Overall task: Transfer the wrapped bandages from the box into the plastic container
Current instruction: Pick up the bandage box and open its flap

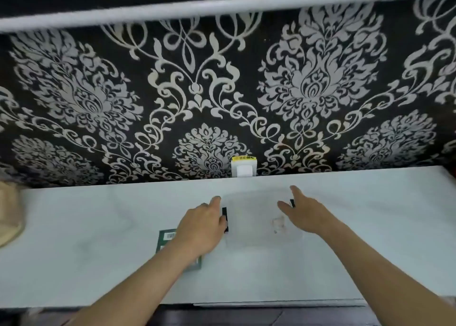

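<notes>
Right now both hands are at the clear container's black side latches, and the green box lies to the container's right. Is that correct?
Not quite. The head view shows the green box to the left of the clear container, partly covered by the wrist of the left hand. That hand and the right hand are indeed at its black side latches.

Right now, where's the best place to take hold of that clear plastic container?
Grip the plastic container at its two ends, by the black clips, one hand from each side. It sits flat and wide on the counter, and the clips mark its barely visible walls.
</notes>
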`<state>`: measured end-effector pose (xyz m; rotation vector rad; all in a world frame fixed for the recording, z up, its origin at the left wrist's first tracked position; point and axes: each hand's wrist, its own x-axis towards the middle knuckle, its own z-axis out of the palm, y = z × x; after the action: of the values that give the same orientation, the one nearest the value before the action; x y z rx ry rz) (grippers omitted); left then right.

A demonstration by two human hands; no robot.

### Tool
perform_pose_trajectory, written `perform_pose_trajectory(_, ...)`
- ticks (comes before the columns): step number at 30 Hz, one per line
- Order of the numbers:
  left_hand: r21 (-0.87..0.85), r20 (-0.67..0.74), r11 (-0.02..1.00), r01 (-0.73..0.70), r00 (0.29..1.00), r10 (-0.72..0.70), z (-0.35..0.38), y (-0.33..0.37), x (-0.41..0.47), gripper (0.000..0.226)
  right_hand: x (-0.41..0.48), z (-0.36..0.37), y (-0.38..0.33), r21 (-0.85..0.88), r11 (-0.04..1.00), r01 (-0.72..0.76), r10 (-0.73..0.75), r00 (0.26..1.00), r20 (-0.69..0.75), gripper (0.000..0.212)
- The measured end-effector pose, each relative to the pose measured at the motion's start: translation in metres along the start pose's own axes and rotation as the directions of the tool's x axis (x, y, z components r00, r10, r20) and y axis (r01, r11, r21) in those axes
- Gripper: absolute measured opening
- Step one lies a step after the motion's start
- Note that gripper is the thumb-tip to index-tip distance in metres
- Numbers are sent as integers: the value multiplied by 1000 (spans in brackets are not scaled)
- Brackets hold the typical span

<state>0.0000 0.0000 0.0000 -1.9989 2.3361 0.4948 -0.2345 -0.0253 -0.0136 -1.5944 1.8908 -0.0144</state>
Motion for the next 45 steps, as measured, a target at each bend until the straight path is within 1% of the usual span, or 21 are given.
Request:
perform_pose_trajectory(1,15,11,1000,8,1000,-9,9,2,5,44,5,9,2,-1,1000,23,-23,999,-34,65)
perform_pose_trajectory(3,18,-35,1000,-4,999,5,27,3,17,48,17,19,6,-30,998,63,-67,986,-155,54)
perform_pose_trajectory(5,26,-89,1000,-13,996,15,36,4,27,46,23,20,6,-41,997,68,-75,970,-230,44)
perform_pose_trajectory(8,49,-137,999,4,991,3,41,5,37,45,29,24,6,-54,996,71,-83,957,-278,42)
perform_pose_trajectory(11,110,-139,993,53,990,-37,44,6,42,50,31,31,7,-25,994,108,-110,932,-345,42)
perform_pose_trajectory(12,128,-152,990,60,988,-40,46,7,40,52,29,35,8,-26,991,132,-132,915,-380,43)
perform_pose_trajectory(14,152,-183,986,72,982,-44,49,9,36,53,22,40,9,-84,978,190,-207,854,-477,43)
perform_pose_trajectory(16,166,-217,983,81,975,-43,53,9,31,52,15,47,9,-183,961,209,-276,787,-552,35)
perform_pose_trajectory(18,168,-250,983,78,968,-34,55,10,29,50,12,53,9,-244,953,181,-292,767,-572,27)
perform_pose_trajectory(22,131,-280,987,93,959,-53,55,15,17,53,10,58,11,-273,948,165,-299,757,-581,11)
perform_pose_trajectory(24,68,-294,992,106,952,-81,59,16,13,54,9,58,13,-258,952,166,-292,745,-600,14)
perform_pose_trajectory(27,-34,-342,988,151,927,-154,62,16,7,52,7,60,14,-178,962,205,-272,730,-628,24)
perform_pose_trajectory(29,-25,-373,985,170,913,-167,64,18,3,49,6,61,16,-130,971,202,-238,742,-627,20)
perform_pose_trajectory(30,-9,-385,985,173,909,-163,64,20,0,48,5,61,18,-84,976,200,-208,750,-627,23)
perform_pose_trajectory(32,16,-406,985,170,902,-149,64,22,-2,41,7,61,21,57,975,217,-135,772,-621,29)
perform_pose_trajectory(34,40,-430,983,177,891,-143,64,22,-4,35,8,61,22,184,953,239,-80,788,-610,25)
perform_pose_trajectory(37,51,-451,985,167,883,-127,65,23,-3,32,7,61,22,288,924,251,-39,812,-582,27)
perform_pose_trajectory(40,3,-456,989,148,880,-131,66,18,1,34,12,61,21,352,910,220,8,838,-545,34)
perform_pose_trajectory(42,-52,-440,986,155,883,-162,66,15,4,37,18,60,24,495,845,203,69,875,-478,34)
perform_pose_trajectory(44,-102,-422,981,166,886,-193,67,15,9,37,22,60,27,667,721,188,118,915,-386,30)
perform_pose_trajectory(45,-118,-421,978,170,884,-205,66,15,11,36,24,59,28,704,683,196,125,918,-376,28)
